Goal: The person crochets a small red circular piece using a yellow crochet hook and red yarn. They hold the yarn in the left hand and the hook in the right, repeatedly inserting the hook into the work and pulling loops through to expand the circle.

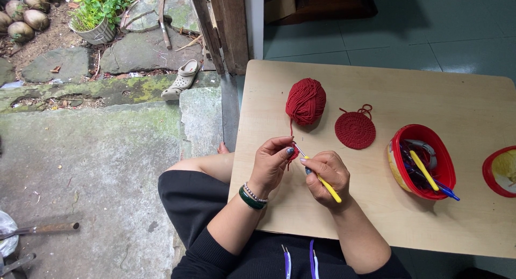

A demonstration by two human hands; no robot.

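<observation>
Pale wood makes up the low table (pixel 376 214) set at a doorway, with tiled floor on one side and mossy stone paving outside on the other. Nearest the person, the left hand (pixel 271 163) pinches a tiny start of red crochet work (pixel 293 153) between thumb and forefinger, while the right hand (pixel 329 171) is closed around a yellow-handled crochet hook (pixel 327 186), its metal tip reaching into that small piece. With so little fabric in the pinch, a loop could easily slip off the hook, or the first stitches could loosen if the grip eases. A strand runs from the work up to the red yarn ball (pixel 305 100), which sits free on the tabletop near the edge facing the door; a sharp tug on the strand could roll it off onto the stone. Just beside the ball lies a finished red crochet disc (pixel 355 130), lying flat with its tail curled. Farther right, a red bowl (pixel 398 169) holds several hooks whose handles overhang the rim, so a sweeping elbow might tip them out.
</observation>
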